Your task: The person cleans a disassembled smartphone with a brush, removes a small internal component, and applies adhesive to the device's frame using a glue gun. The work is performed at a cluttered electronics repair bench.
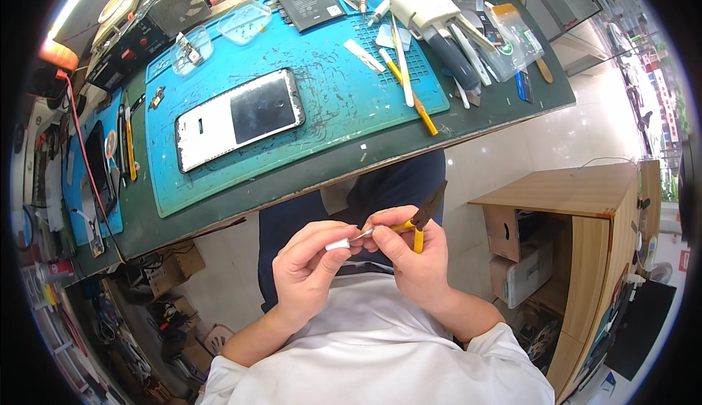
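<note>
My left hand [311,262] pinches a small white piece [338,244] with a thin metal tip, held over my lap. My right hand [411,255] grips yellow-handled pliers [423,222] with dark jaws, right beside the white piece. Both hands meet below the table's front edge. On the blue work mat [219,178] lies a phone [240,118] with its back up, apart from both hands.
Several tools, tweezers and a yellow-handled pry tool [413,98] lie at the mat's right. A white tool holder [424,6], clear plastic lids [245,21] and a dark flat battery [308,3] sit at the back. A wooden cabinet [585,207] stands to the right.
</note>
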Tool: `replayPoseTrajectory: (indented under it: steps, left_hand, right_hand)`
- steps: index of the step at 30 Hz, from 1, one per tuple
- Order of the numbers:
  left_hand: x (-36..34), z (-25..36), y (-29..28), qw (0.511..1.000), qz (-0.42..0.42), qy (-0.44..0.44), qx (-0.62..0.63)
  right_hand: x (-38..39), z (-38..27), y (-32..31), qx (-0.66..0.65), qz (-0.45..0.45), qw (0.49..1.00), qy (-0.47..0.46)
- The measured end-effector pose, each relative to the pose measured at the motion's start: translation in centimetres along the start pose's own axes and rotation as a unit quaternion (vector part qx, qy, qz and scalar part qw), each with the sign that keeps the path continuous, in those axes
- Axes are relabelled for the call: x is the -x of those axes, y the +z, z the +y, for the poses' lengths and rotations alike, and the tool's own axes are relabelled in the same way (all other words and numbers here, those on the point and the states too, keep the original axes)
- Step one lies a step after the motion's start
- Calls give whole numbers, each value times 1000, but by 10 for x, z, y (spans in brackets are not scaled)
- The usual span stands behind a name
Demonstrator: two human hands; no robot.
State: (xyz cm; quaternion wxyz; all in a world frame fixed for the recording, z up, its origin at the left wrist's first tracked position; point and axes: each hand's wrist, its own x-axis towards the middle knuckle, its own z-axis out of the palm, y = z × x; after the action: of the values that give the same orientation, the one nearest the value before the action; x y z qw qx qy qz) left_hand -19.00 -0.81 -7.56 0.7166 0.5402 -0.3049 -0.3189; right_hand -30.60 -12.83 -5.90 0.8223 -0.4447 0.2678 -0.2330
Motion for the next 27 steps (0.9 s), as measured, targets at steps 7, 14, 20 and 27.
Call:
replayPoseTrajectory:
  steps: [7,14,20,27]
  left_hand:
    - [-1,1,-1,997,1,18,-78]
    - [1,0,2,993,13,22,-113]
    - [3,2,4,998,4,-40,-39]
    - [3,0,2,998,18,-41,45]
  right_hand:
    - [0,-1,1,-1,8,1000,7]
    - [-1,1,0,9,5,1000,-10]
    - [0,14,2,43,-5,991,-123]
    - [0,10,-5,216,-43,945,-240]
